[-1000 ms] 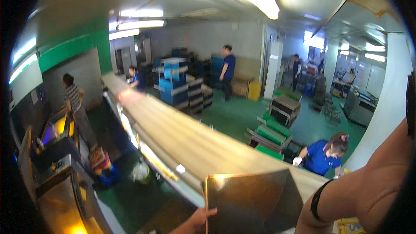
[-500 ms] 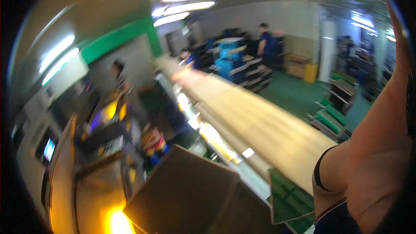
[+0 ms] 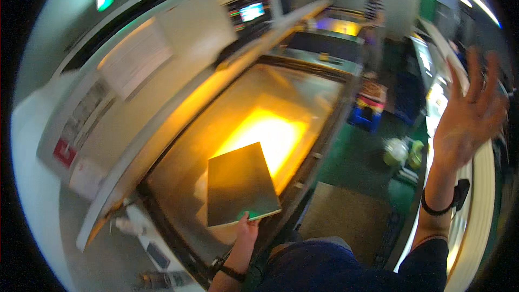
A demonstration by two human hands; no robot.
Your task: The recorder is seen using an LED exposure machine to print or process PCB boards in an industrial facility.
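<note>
My left hand [image 3: 248,230] grips the near edge of a flat, dark rectangular panel [image 3: 238,186], with the thumb on top and the fingers mostly hidden below. The panel is over a framed glass bed [image 3: 178,170], which glows bright yellow behind it; whether panel and glass touch I cannot tell. Off to the right, my right hand [image 3: 469,116] is raised with its fingers spread and nothing in it. Behind that hand runs a long pale conveyor or bench [image 3: 476,221].
A raised lid [image 3: 200,94] slants along the bed's left side, beside a white machine with a lit screen [image 3: 252,12]. Farther back, a person in a striped top [image 3: 374,13] stands by another lit bed [image 3: 338,26]. A blue crate [image 3: 366,119] is on the green floor.
My view has swung left from the long bench to the lit bed. The dark panel now shows over the glass in my left hand. My right hand has come into view, spread.
</note>
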